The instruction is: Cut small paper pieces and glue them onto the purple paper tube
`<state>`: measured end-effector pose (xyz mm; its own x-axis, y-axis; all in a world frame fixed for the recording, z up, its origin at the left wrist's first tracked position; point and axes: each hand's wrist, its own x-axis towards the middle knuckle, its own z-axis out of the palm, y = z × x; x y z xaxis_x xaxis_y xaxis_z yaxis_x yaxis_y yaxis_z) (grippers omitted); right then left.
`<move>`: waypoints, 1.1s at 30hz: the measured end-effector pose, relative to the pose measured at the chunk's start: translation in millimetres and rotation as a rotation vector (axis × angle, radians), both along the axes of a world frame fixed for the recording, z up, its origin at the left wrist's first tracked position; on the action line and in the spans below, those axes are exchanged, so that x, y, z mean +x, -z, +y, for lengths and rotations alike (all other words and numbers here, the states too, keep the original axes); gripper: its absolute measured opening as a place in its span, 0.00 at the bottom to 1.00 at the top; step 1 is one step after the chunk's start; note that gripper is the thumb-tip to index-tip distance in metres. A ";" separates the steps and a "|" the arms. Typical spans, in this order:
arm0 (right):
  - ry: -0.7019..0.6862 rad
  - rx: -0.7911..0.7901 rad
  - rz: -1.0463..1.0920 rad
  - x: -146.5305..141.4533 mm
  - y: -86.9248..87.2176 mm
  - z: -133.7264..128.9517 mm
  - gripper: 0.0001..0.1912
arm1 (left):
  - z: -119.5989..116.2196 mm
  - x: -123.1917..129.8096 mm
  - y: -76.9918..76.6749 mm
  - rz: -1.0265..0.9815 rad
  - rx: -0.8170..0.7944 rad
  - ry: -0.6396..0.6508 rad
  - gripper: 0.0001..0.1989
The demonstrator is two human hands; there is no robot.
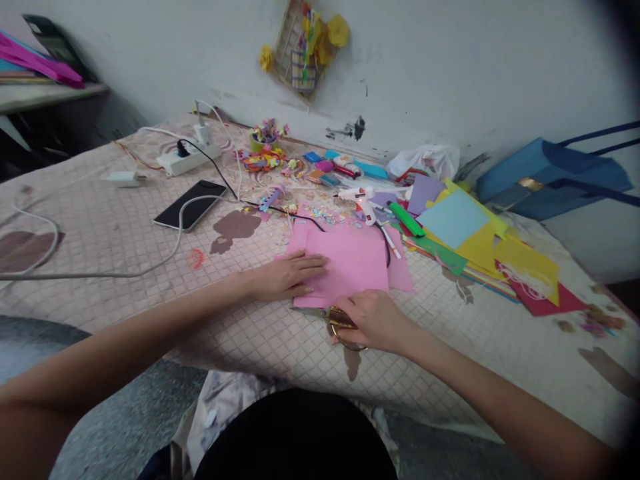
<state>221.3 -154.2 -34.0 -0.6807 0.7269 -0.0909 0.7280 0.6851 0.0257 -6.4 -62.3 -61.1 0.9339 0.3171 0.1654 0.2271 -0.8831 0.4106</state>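
Note:
A sheet of pink paper (350, 263) lies in front of me, over other pink paper. My left hand (287, 275) rests flat on its left side, fingers stretched out. At the sheet's near edge, my right hand (373, 320) is closed around the gold-coloured handles of a pair of scissors (345, 319). The blades point left along the lower edge of the paper and are partly under it. Whether they are cutting at this instant I cannot tell. Just beyond the paper lies a white glue gun (364, 200), its black cord running down beside the sheet.
To the left are a phone (190, 205), a power strip (187, 159) and loose cables. A small pot of paper flowers (267, 135) stands near the wall. Coloured papers (460, 223), a green cutter-like tool (406, 219) and a blue bag (550, 177) are on the right.

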 end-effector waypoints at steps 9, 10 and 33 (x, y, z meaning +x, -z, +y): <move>-0.013 0.021 -0.025 -2.7 -1.1 2.8 0.21 | -1.0 -0.1 -1.2 0.023 0.013 -0.005 0.29; -0.016 0.020 -0.025 -3.2 -1.5 3.2 0.21 | -1.0 0.1 -0.6 0.022 0.020 -0.004 0.28; 0.298 0.000 0.383 36.5 0.8 -15.3 0.10 | -1.3 -0.6 -1.7 -0.077 -0.040 -0.041 0.23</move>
